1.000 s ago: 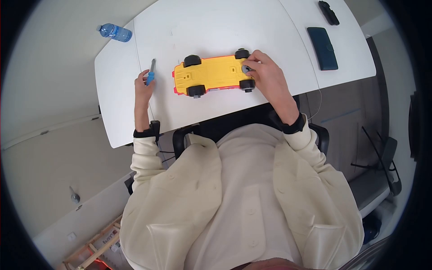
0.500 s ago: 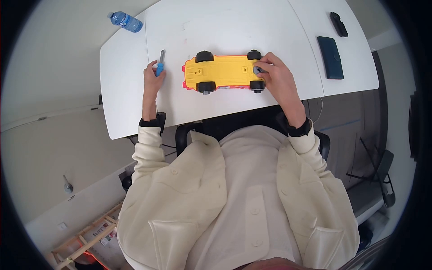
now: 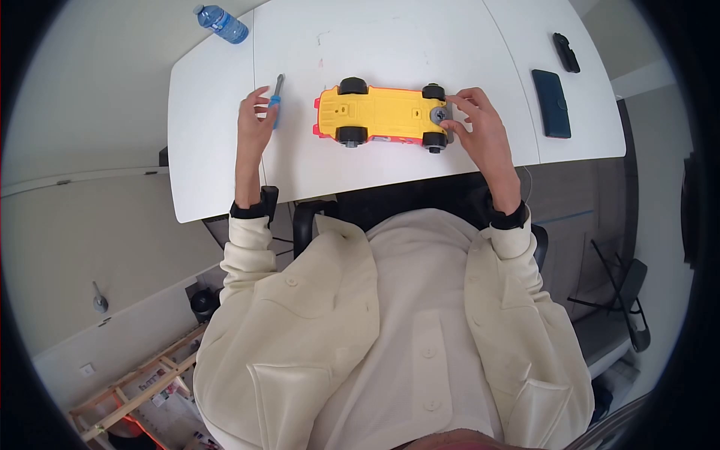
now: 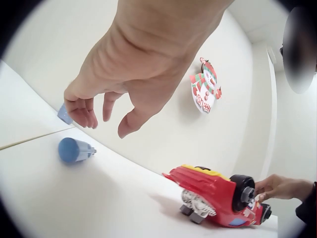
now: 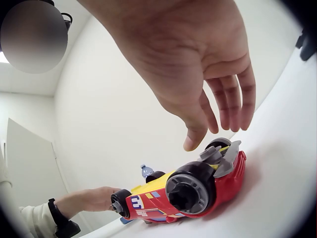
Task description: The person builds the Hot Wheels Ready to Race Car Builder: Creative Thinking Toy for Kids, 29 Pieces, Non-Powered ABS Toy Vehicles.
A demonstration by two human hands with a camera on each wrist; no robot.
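A red toy vehicle lies upside down, its yellow underside (image 3: 386,112) and black wheels facing up. At its right end sits a round grey part (image 3: 439,115), seen in the right wrist view as a grey piece (image 5: 218,156) between the wheels. My right hand (image 3: 486,135) hovers over that end, fingers loosely bent and thumb close to the grey part, gripping nothing. To the left, a blue-handled screwdriver (image 3: 280,85) lies on the table. My left hand (image 3: 253,129) is just above its handle (image 4: 72,150), fingers loosely curled, with a gap below them in the left wrist view.
On the white table (image 3: 397,52), a water bottle (image 3: 222,24) lies at the far left. A dark phone case (image 3: 551,103) and a small black object (image 3: 566,52) lie on the right. A snowman decoration (image 4: 204,88) hangs on the wall.
My right hand's fingers have come off the grey part and spread. My left hand stays by the screwdriver. The toy keeps its place on the table while the head view shifts.
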